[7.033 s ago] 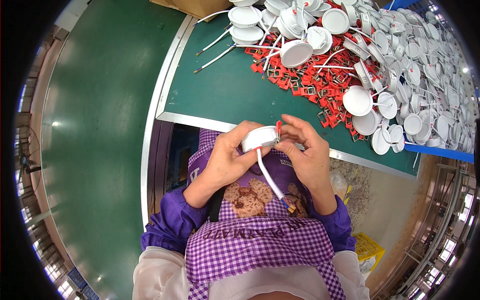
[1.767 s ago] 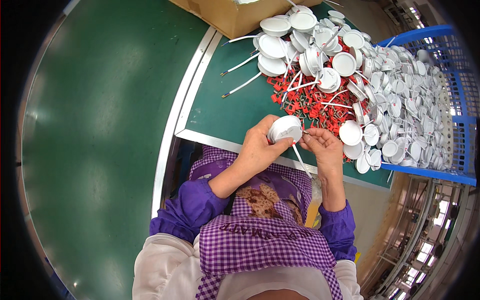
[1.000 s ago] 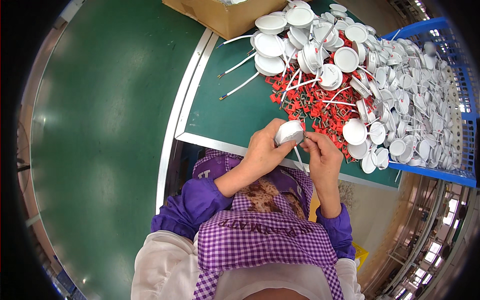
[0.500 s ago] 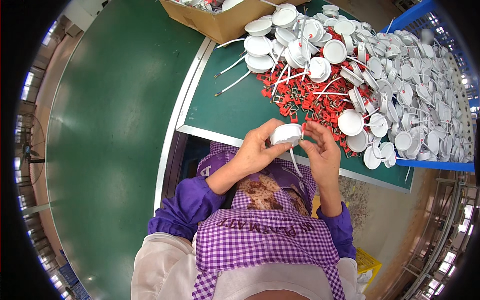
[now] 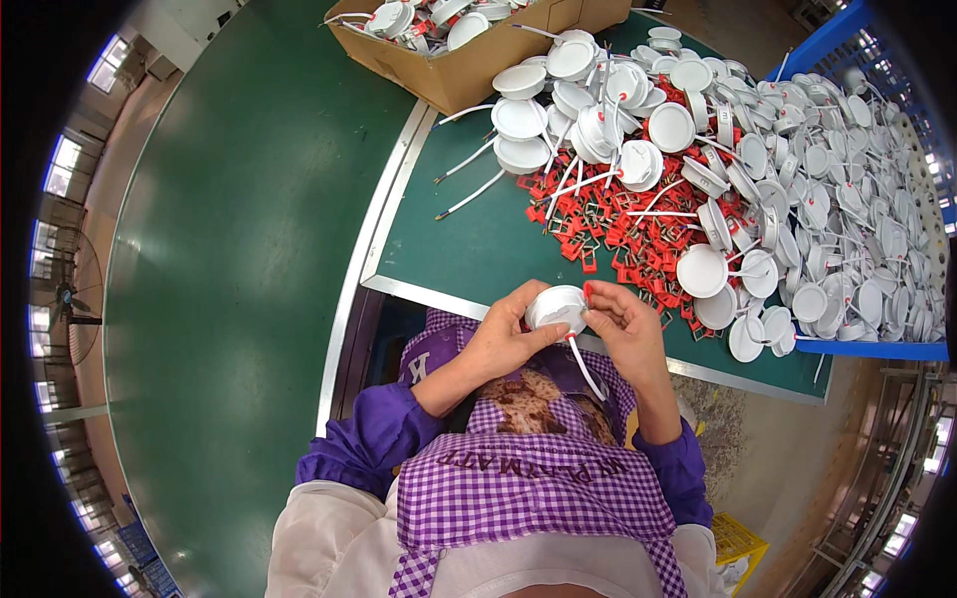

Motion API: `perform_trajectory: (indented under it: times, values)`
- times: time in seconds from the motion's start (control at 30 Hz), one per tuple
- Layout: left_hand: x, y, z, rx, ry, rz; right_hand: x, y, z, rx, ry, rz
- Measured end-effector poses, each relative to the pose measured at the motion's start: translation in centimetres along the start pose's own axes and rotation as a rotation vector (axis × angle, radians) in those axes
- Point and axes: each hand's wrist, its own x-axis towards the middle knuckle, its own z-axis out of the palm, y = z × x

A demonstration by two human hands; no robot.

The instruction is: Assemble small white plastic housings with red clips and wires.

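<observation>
Close in front of me, at the table's near edge, my left hand is closed around a round white light fixture. A white cable hangs from its side, with a bit of red where it leaves the body. My right hand pinches a small red clip against the fixture's right rim; the fingers hide much of the clip. Beyond the hands lies a heap of red clips with metal wire loops, and around it a pile of similar white fixtures.
A cardboard box with more fixtures stands at the back. On the right, a blue crate lies tipped, fixtures spilling from it. A long green surface with a metal edge runs along my left. A yellow crate is low at the right.
The fixture has turned so that its cabled side faces me more. Both hands sit slightly lower in the picture, and the right fingers press the red clip closer to the rim.
</observation>
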Motion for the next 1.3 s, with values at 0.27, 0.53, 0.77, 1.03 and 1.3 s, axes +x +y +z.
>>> perform_trajectory:
  times: [0.27, 0.53, 0.77, 1.03, 1.3]
  values:
    - [1.9, 4.7, -3.8, 0.019, 0.194, -0.137, 2.4, 1.2, -0.2, -0.597, 0.259, -0.273]
    - [6.8, 9.5, -7.1, 0.371, -0.122, -0.245, 4.3, 0.3, 1.8, -1.013, 0.278, -0.336]
    - [10.9, 11.2, -8.7, 0.301, -0.078, -0.117, 4.8, 0.2, 1.2, -0.959, 0.216, -0.403]
    - [16.2, 14.0, -10.9, 0.650, 0.156, 0.293, 4.7, 0.2, 1.3, -0.893, 0.187, -0.359]
    - [13.6, 3.2, -9.1, 1.636, 0.345, 0.699, 4.9, 0.0, 1.0, -0.770, 0.164, -0.283]
